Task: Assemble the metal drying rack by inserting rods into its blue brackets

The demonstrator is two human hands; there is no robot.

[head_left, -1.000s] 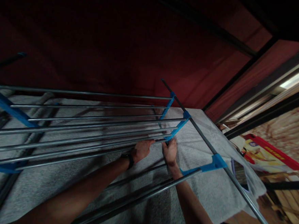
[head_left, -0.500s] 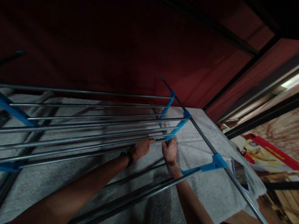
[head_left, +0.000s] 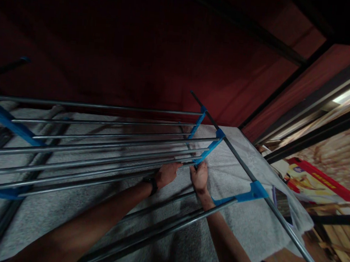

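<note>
A metal drying rack (head_left: 101, 150) with silver rods and blue plastic joints stands over a grey towel (head_left: 237, 179). My left hand (head_left: 166, 174), with a dark watch on its wrist, is closed around the end of the nearest rod. My right hand (head_left: 199, 176) grips at the blue bracket (head_left: 208, 151) where that rod meets the side bar. Both arms reach in under the rack's front rail (head_left: 168, 230).
A dark red wall rises behind the rack. At the right, a red and yellow printed package (head_left: 315, 184) lies beside wooden slats (head_left: 341, 238). Another blue joint (head_left: 256, 190) sits on the sloping side bar. Dark frame bars cross the upper right.
Almost nothing: both hands keep their hold at the rod end and bracket. The view has drifted slightly.
</note>
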